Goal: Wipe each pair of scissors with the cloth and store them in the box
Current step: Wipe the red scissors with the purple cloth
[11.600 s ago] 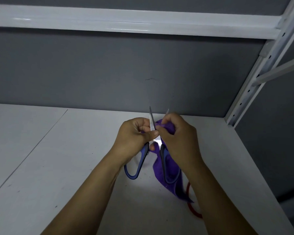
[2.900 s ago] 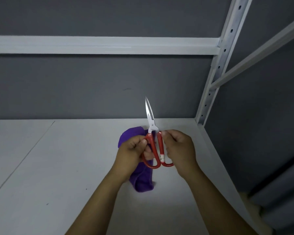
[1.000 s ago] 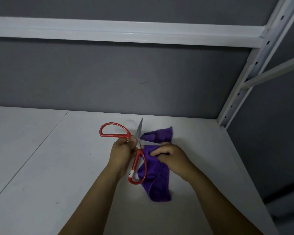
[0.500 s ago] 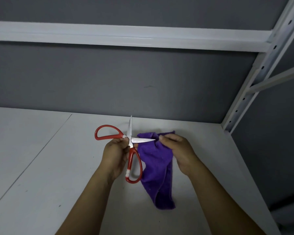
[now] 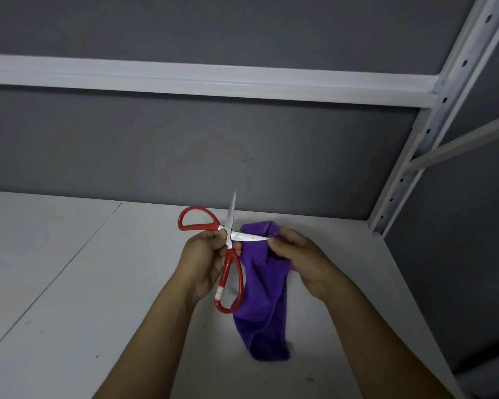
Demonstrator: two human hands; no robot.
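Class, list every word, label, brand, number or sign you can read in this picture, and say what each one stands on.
No text can be read anywhere.
Red scissors, white band on the handle: no legible writing.
Blade: any stamp is too blurred to tell.
Purple cloth and white shelf: no print visible.

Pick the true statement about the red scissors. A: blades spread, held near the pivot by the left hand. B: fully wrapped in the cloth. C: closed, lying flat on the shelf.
A: the left hand grips the red scissors at the pivot, one blade up, the other toward the purple cloth.
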